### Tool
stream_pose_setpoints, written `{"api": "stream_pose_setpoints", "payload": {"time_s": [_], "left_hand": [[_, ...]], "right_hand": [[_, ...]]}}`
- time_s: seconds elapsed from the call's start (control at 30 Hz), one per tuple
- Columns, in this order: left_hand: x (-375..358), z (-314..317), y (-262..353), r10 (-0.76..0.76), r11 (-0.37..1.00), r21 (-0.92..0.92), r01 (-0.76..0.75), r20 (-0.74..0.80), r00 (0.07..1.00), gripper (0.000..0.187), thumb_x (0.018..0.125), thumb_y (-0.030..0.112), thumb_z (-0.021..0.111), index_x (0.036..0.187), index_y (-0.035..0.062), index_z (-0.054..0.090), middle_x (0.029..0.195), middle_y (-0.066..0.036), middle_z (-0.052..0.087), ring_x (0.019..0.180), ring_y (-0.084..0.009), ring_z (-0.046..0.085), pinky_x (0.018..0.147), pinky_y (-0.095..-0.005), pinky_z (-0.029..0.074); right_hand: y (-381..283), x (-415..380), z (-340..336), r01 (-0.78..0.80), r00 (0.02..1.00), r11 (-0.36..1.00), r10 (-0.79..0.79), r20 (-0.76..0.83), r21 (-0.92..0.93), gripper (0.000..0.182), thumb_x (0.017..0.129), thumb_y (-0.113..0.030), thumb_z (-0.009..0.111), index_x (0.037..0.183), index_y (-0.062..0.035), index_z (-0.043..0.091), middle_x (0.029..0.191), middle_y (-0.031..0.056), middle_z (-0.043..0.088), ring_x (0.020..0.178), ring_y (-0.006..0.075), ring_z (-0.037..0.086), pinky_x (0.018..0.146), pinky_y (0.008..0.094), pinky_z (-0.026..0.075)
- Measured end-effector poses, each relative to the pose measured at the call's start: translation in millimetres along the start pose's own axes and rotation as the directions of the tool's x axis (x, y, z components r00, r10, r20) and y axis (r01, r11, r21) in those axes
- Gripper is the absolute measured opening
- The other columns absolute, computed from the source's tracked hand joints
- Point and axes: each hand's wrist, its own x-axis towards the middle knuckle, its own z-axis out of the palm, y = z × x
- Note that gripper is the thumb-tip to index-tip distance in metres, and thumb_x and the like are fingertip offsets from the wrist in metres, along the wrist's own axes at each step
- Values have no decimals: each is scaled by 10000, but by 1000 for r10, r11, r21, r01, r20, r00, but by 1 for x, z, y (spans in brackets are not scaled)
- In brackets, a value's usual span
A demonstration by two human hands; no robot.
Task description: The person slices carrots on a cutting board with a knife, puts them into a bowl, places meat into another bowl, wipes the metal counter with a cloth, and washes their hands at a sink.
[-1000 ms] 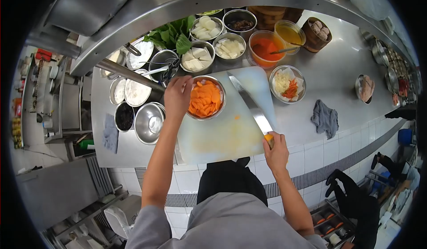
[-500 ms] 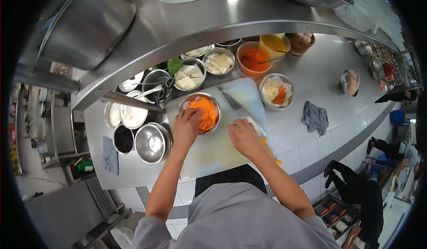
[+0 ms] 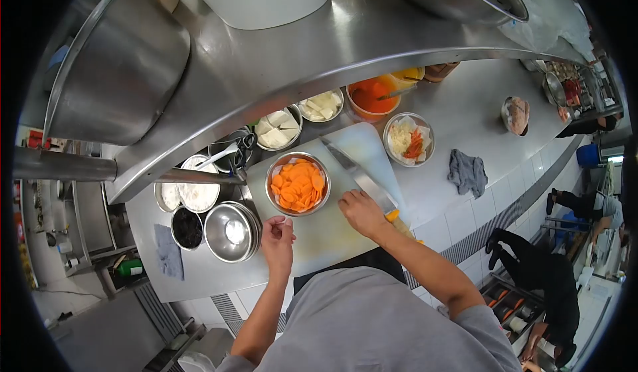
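A steel bowl of orange carrot slices (image 3: 298, 185) stands on the pale cutting board (image 3: 319, 236). Just below the bowl, at the board's left edge, is my left hand (image 3: 278, 239), its fingers curled with the tips close together; whether anything small is between them is too small to tell. On the board's right side rests my right hand (image 3: 361, 211), fingers bent downward beside the knife (image 3: 362, 178). The knife lies diagonally, its handle toward me, with an orange piece near the handle. What is under the right fingers is hidden.
Nested steel bowls (image 3: 229, 232) and a bowl of dark food (image 3: 187, 228) stand left. Behind are white blocks (image 3: 278, 129) and orange liquid (image 3: 372, 96). A bowl of chopped food (image 3: 409, 139) and a grey cloth (image 3: 468, 173) lie right. A steel shelf (image 3: 279, 53) overhangs. Other people are far right.
My left hand has come out of the carrot bowl and moved down toward me. My right hand stays near the knife. The view has shifted a little.
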Motion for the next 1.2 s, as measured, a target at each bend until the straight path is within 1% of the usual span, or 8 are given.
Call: {"api": "stream_pose_setpoints", "payload": {"time_s": [0.13,0.2,0.33,0.4,0.53,0.6,0.87,1.2], "left_hand": [[-1,12,-8,-153,974,-183,136,-82,985,245,1000,173,712,1087,34,529,800,-43,604,613,-110,580,568,-248,459],[9,22,-6,-183,957,-243,156,-90,979,220,996,169,703,1062,62,522,814,-38,604,633,-124,592,593,-258,472],[39,19,-34,-177,920,-373,121,-119,977,200,968,131,701,968,126,501,857,-35,616,684,-158,625,642,-291,508],[47,18,-38,-148,922,-378,78,-159,976,229,932,85,702,921,143,481,877,-33,627,719,-175,640,672,-315,532],[39,29,-32,-182,913,-396,101,-174,968,241,885,-1,679,933,124,477,876,-52,635,717,-191,650,686,-338,571],[28,37,-30,-153,915,-400,58,-209,966,230,883,-13,654,937,113,469,916,-81,653,733,-207,664,687,-347,575],[-41,123,22,-150,919,-372,132,-18,989,200,889,23,671,1004,71,515,968,-111,702,763,-204,709,672,-338,602],[19,393,-14,-56,947,-311,84,100,993,252,902,19,717,874,33,467,896,-114,591,795,-219,695,654,-377,654]], "right_hand": [[5,-7,-7,-45,999,997,46,-5,55,102,837,-100,648,913,-58,701,1004,108,656,987,281,645,868,426,538],[14,-15,-24,-128,958,961,184,-219,245,109,820,-107,715,920,-62,707,1086,124,675,1017,287,649,850,440,538],[88,-35,-56,-433,520,797,602,-606,420,266,881,-130,734,1135,-60,699,926,114,699,887,316,671,825,441,537],[139,-46,-59,-575,312,639,748,-585,511,314,928,-138,702,1222,-34,666,849,126,703,828,305,689,817,428,541],[216,-53,-39,-528,343,330,926,-159,782,287,956,-133,664,1198,22,666,880,131,720,776,248,701,731,385,576],[227,-52,-43,-489,514,-8,806,295,872,222,966,-117,639,1093,64,664,874,80,681,693,153,646,594,298,580],[250,-136,-112,-427,407,40,901,152,903,165,901,-97,622,945,49,686,785,60,657,640,141,640,541,289,579],[315,-193,-187,-128,312,145,945,-99,981,149,930,-74,663,1028,37,664,861,73,681,635,120,640,535,240,552]]}}
